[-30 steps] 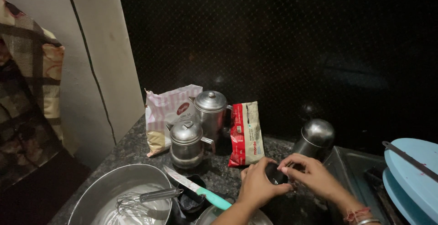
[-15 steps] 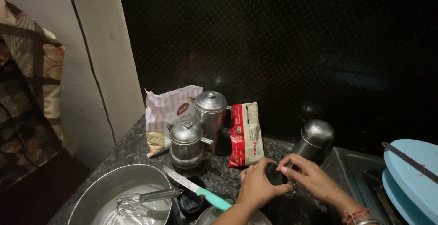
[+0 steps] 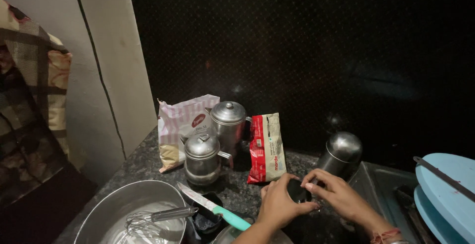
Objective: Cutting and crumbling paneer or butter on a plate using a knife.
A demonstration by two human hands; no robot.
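A small dark round container (image 3: 298,190) sits between both hands, just in front of the steel flask (image 3: 338,156). The left hand (image 3: 279,205) wraps its side; the right hand (image 3: 336,195) pinches its top edge with its fingertips. Left of the flask stands a red packet (image 3: 266,147), then two lidded steel pots (image 3: 217,137). A teal-handled knife (image 3: 213,207) rests near the mixing bowl (image 3: 123,202).

Both forearms come up from the lower edge and meet low in the view. The left hand (image 3: 278,205) is cupped, fingers curled inward, thumb toward the right. The right hand (image 3: 335,193) lies palm down, fingers bent and pinched toward the left hand, wrist angled down-right.
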